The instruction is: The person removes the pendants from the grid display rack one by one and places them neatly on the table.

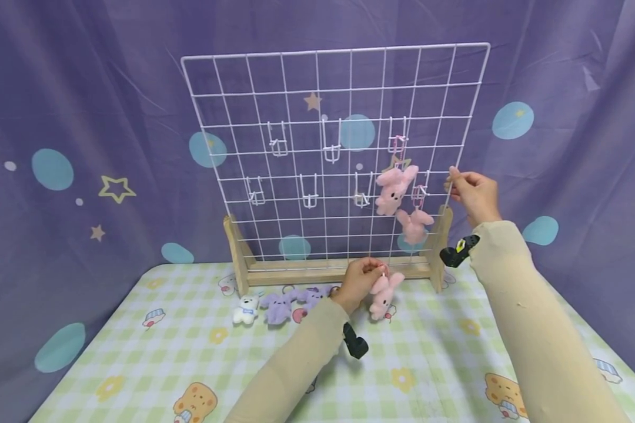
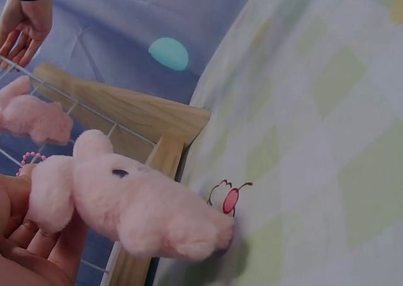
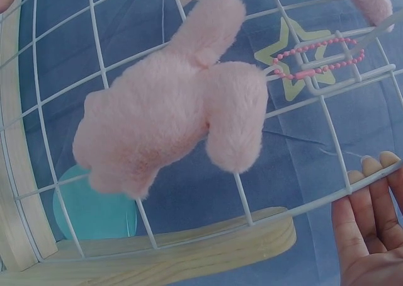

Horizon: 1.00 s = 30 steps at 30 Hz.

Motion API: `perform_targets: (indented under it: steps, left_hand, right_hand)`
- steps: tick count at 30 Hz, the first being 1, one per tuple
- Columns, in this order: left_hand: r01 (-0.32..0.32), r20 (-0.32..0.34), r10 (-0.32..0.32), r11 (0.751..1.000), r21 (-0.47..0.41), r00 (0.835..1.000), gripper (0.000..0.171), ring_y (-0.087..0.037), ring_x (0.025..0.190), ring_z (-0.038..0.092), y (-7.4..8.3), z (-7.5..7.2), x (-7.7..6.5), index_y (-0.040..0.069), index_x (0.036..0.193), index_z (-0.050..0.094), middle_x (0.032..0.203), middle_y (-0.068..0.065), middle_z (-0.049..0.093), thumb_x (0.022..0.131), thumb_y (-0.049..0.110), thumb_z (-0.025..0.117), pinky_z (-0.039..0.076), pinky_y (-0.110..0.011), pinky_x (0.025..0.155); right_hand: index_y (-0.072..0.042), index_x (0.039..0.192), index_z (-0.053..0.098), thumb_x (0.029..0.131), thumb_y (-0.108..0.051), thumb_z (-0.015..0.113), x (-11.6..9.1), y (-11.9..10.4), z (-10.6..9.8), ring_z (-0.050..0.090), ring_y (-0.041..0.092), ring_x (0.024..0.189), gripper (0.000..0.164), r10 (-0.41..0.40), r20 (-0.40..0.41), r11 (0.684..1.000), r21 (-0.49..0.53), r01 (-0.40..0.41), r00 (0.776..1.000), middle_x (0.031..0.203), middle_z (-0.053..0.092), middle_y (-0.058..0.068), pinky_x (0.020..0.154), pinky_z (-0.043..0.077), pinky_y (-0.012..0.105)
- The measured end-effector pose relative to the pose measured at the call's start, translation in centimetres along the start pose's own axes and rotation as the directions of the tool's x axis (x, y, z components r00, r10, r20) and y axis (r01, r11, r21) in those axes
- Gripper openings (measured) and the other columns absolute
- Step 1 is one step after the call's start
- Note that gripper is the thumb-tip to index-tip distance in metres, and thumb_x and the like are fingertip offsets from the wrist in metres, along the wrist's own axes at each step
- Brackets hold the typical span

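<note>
My left hand (image 1: 361,281) pinches a pink plush bunny keychain (image 1: 383,298) near the top, by its pink bead chain (image 2: 33,157). This bunny hangs low over the table, in front of the stand's base; its feet look close to the cloth in the left wrist view. At the right edge of the white wire grid rack (image 1: 336,50), my right hand (image 1: 475,192) grips the side wire, with fingers (image 3: 378,204) behind it. Two other pink bunnies hang from hooks on the rack, an upper one (image 1: 394,191) and a lower one (image 1: 415,226).
Wooden feet (image 1: 236,252) hold the rack upright. Several white hooks, among them an upper-left hook (image 1: 278,147), carry nothing. A white plush bear (image 1: 246,309) and purple plush keychains (image 1: 278,306) lie left of my left hand on the checked tablecloth (image 1: 159,352). A purple curtain (image 1: 111,70) stands behind.
</note>
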<state>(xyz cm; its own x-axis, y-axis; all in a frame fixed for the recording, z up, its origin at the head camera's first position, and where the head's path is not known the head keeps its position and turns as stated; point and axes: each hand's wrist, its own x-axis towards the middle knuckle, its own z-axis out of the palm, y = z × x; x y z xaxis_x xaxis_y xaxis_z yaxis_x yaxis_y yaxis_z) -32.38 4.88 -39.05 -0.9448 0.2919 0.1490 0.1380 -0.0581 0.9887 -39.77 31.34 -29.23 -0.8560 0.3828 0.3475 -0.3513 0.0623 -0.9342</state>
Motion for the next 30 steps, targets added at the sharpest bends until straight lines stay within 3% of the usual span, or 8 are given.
perform_targets:
  steps: [3,10,14,16,21,24,27,30]
  left_hand:
    - [0.003,-0.024,-0.002,1.0,0.017,1.0,0.015,-0.009,0.078,0.059,-0.6,-0.2,0.5,-0.016,0.099,0.059,0.099,-0.026,0.065,0.09,-0.004,0.056,0.049,-0.016,0.069]
    - [0.004,-0.087,0.0,0.999,0.04,0.996,0.013,-0.008,0.072,0.057,-3.5,-1.1,2.5,-0.013,0.095,0.061,0.094,-0.024,0.066,0.088,-0.002,0.06,0.047,-0.017,0.063]
    - [-0.006,-0.105,0.016,0.995,0.096,0.994,0.012,-0.007,0.071,0.057,-4.1,-1.5,3.0,-0.01,0.094,0.064,0.09,-0.018,0.068,0.088,0.001,0.062,0.047,-0.016,0.063]
    - [0.006,-0.115,0.008,0.993,0.117,0.993,0.012,-0.006,0.068,0.055,-4.2,-1.6,3.1,-0.008,0.095,0.065,0.086,-0.015,0.068,0.088,0.002,0.062,0.046,-0.016,0.062]
    - [0.022,-0.122,-0.006,0.991,0.132,0.992,0.01,-0.006,0.065,0.054,-3.8,-1.3,3.2,-0.007,0.092,0.064,0.081,-0.011,0.066,0.089,0.002,0.062,0.046,-0.016,0.059]
    - [0.022,-0.111,-0.008,0.992,0.126,0.994,0.011,-0.006,0.067,0.055,-3.4,-0.6,3.0,-0.007,0.094,0.064,0.085,-0.013,0.067,0.089,0.003,0.062,0.046,-0.016,0.059]
    - [0.008,-0.093,0.002,0.994,0.105,0.996,0.012,-0.007,0.07,0.056,-3.2,0.2,2.7,-0.007,0.096,0.064,0.089,-0.016,0.068,0.089,0.003,0.062,0.046,-0.016,0.061]
    - [-0.01,-0.067,0.014,0.998,0.064,0.998,0.014,-0.009,0.075,0.058,-2.9,0.8,2.4,-0.01,0.098,0.062,0.094,-0.021,0.067,0.089,0.0,0.059,0.046,-0.017,0.064]
  right_hand:
    - [0.002,0.096,0.068,0.085,-0.039,0.068,-1.7,-1.8,0.7,0.064,0.012,0.073,0.043,0.009,-0.013,0.998,-0.067,-0.01,1.0,0.077,0.069,0.0,0.068,0.054,0.021]
    - [-0.004,0.087,0.072,0.08,-0.036,0.074,1.5,1.4,-0.4,0.065,0.014,0.07,0.033,0.009,0.042,0.998,0.065,-0.012,0.999,0.076,0.07,0.004,0.065,0.055,0.022]
    - [0.001,0.098,0.069,0.084,-0.04,0.069,1.3,0.8,0.0,0.065,0.018,0.079,0.043,0.04,0.002,0.998,-0.048,-0.04,0.999,0.085,0.07,0.007,0.073,0.055,0.027]
    - [0.0,0.097,0.07,0.082,-0.04,0.07,3.0,2.6,-0.5,0.066,0.019,0.079,0.043,0.048,-0.005,0.998,-0.03,-0.048,0.999,0.085,0.071,0.008,0.072,0.056,0.027]
    - [-0.007,0.095,0.073,0.076,-0.046,0.075,10.7,11.2,-3.2,0.068,0.018,0.076,0.044,0.007,0.013,0.998,0.068,-0.008,1.0,0.087,0.072,0.009,0.063,0.056,0.025]
    - [-0.007,0.098,0.073,0.075,-0.049,0.074,12.4,13.2,-3.8,0.067,0.019,0.077,0.047,-0.018,0.006,0.999,0.049,0.018,1.0,0.09,0.072,0.009,0.063,0.056,0.026]
    - [-0.005,0.093,0.073,0.08,-0.042,0.073,9.4,9.6,-3.0,0.067,0.018,0.074,0.039,0.034,0.016,0.996,0.087,-0.035,0.999,0.085,0.072,0.01,0.063,0.056,0.026]
    - [0.0,0.096,0.071,0.086,-0.038,0.067,4.1,3.7,-1.4,0.067,0.018,0.078,0.039,0.06,0.019,0.998,0.004,-0.06,0.998,0.087,0.072,0.011,0.069,0.055,0.024]
